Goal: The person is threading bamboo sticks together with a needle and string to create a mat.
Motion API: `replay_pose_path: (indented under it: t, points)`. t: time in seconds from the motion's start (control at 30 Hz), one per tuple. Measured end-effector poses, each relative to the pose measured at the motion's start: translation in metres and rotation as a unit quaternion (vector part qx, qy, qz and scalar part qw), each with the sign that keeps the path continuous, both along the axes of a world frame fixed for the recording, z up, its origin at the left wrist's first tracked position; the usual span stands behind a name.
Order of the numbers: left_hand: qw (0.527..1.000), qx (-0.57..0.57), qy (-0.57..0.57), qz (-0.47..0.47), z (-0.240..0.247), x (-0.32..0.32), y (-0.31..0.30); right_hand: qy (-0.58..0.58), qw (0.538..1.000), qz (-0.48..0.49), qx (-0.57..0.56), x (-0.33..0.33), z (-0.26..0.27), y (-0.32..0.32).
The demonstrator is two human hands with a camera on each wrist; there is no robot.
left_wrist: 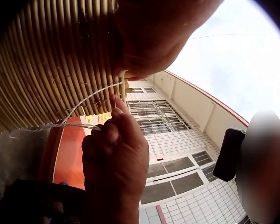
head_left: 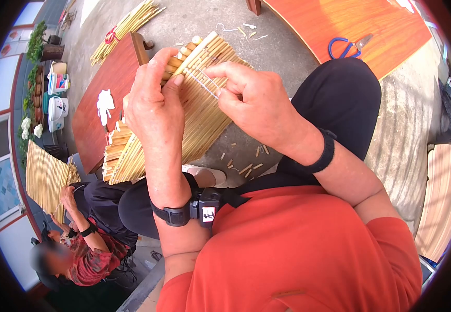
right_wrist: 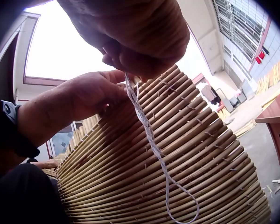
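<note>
A mat of thin reed sticks [head_left: 210, 104], bound with white thread, hangs in front of the person's lap. At its upper edge the left hand [head_left: 155, 104] grips the sticks between thumb and fingers. The right hand [head_left: 264, 106] pinches white string [head_left: 202, 83] close to the mat's face. In the left wrist view the string [left_wrist: 86, 98] runs from the mat's edge beside the right hand [left_wrist: 116, 158]. A twisted length with a loop at its end [right_wrist: 151, 140] hangs down the mat in the right wrist view, below the right hand [right_wrist: 135, 37].
Blue-handled scissors [head_left: 345, 48] lie on an orange table [head_left: 308, 23]. A reddish table [head_left: 93, 112] stands at the left, near a tied reed bundle [head_left: 124, 31]. Cut bits [head_left: 245, 169] litter the floor. Another person [head_left: 98, 249] at lower left holds a similar mat [head_left: 46, 179].
</note>
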State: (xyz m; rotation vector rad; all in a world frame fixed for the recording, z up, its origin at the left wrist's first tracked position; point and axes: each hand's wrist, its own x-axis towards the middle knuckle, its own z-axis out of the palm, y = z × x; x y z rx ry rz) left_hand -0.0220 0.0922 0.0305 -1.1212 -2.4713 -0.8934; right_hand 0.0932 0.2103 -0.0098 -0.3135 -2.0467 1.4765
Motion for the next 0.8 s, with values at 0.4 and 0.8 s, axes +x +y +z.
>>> replay_pose_path:
  t: [0.4, 0.8]
  points:
    - [1.0, -0.007, 0.01, 0.002, 0.0024, 0.0032, 0.0014, -0.014, 1.0, 0.003, 0.002, -0.0011, 0.0005, -0.0016]
    - [1.0, -0.014, 0.023, 0.002, 0.0022, 0.0032, 0.0007, -0.01, 1.0, 0.001, -0.022, -0.0005, 0.0005, -0.0031]
